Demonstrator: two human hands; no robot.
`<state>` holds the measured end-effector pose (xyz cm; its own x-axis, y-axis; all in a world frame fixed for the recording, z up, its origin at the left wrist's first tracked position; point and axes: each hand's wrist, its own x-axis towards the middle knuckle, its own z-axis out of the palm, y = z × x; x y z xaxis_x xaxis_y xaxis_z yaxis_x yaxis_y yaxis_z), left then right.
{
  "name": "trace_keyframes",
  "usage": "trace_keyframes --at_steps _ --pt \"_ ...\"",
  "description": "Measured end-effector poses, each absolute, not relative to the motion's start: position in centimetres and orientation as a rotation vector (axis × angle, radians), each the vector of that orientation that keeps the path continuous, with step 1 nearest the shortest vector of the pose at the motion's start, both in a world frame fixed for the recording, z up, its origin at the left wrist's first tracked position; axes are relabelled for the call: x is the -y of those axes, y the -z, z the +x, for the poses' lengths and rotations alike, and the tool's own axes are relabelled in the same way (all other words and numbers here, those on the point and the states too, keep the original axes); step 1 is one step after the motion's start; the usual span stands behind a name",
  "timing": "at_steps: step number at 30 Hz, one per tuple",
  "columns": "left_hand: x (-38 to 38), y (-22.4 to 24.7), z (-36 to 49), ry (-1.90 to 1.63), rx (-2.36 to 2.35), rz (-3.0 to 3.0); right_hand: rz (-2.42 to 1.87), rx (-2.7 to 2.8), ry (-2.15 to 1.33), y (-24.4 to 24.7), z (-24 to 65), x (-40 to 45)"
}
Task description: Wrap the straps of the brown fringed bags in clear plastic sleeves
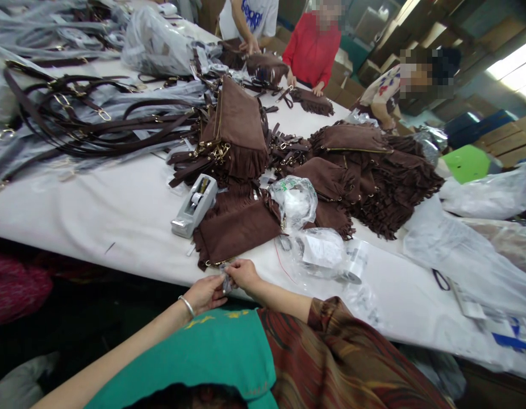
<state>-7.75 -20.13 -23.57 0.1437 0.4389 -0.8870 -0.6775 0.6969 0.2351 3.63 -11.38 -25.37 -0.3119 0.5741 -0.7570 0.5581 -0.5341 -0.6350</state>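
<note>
At the table's front edge, my left hand (204, 293) and my right hand (242, 275) meet, fingers pinched around a small greyish plastic piece (226, 279). Its exact shape is too small to tell. Just beyond my fingers lies a brown fringed pouch (239, 224), flat, its zipper edge facing me. A grey tape dispenser (195, 205) stands at the pouch's left. Clear plastic bags (293, 200) with white contents rest to its right. Behind it stands a stack of brown fringed bags (241, 125).
Brown straps with metal clasps (105, 113) cover the table's left. More fringed bags (352, 142) and plastic sheeting (450, 244) lie to the right. Across the table are a person in red (314, 48), a person in white (263, 17) and another person at the right (382, 94).
</note>
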Motion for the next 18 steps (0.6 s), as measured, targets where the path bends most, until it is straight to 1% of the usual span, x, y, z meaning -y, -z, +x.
trace_keyframes --at_steps 4,9,14,18 --pt "19.8 23.4 -7.5 -0.898 -1.198 -0.262 -1.809 1.686 -2.056 25.1 3.3 10.4" --pt "19.2 23.1 -7.3 -0.961 -1.222 -0.283 -1.667 2.133 -1.679 25.0 3.9 9.4" --pt "18.7 23.7 -7.1 -1.086 -1.179 -0.348 -1.717 2.184 -1.729 25.6 3.9 9.6" --pt "18.2 24.0 -7.7 -1.125 -1.068 -0.428 -1.632 2.287 -1.553 24.7 3.6 9.0"
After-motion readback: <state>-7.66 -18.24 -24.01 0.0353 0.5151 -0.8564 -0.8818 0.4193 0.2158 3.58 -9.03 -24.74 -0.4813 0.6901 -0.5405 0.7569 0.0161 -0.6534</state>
